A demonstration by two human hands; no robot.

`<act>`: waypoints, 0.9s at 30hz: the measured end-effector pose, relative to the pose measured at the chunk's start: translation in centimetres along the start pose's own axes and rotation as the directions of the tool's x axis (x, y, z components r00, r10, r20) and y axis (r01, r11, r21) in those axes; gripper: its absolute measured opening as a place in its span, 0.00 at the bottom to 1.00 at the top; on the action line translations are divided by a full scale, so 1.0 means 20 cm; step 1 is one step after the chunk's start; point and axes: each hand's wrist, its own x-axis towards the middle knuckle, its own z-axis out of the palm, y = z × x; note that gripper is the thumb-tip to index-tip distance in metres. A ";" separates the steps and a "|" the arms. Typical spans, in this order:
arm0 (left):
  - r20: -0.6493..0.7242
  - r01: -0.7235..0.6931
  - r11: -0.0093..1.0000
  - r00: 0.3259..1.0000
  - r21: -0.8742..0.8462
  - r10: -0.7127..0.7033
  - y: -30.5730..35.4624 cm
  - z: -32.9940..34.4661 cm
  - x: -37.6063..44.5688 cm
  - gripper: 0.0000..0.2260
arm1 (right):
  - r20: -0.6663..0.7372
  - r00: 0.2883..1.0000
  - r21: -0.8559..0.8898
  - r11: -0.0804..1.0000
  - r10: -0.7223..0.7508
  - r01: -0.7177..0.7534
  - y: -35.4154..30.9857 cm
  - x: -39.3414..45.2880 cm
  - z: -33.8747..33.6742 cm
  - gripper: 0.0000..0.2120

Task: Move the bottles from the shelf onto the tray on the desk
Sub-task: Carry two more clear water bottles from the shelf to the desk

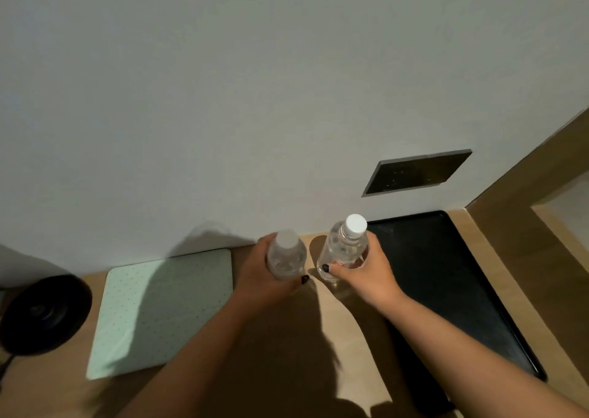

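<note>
bottles upright: our left grip [267, 274] curls round one bottle [286, 256], right grip [366, 269] round another [342, 248]; we lower both onto the tray [446, 274] right of them.

Both bottles [342, 252] are clear with white caps [356, 224], and the tray [446, 274] is black. The mat [165, 309] is pale green with small dark dots, the desk [328, 319] light wood. The round object [44, 314] at left looks black, though it sits in shadow.
</note>
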 end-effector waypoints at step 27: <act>0.424 -0.532 0.719 0.834 0.448 0.353 0.95 0.13 -0.39 0.29 | -0.098 0.937 -0.836 0.539 -0.335 0.105 -0.23 -0.87 -0.82 0.42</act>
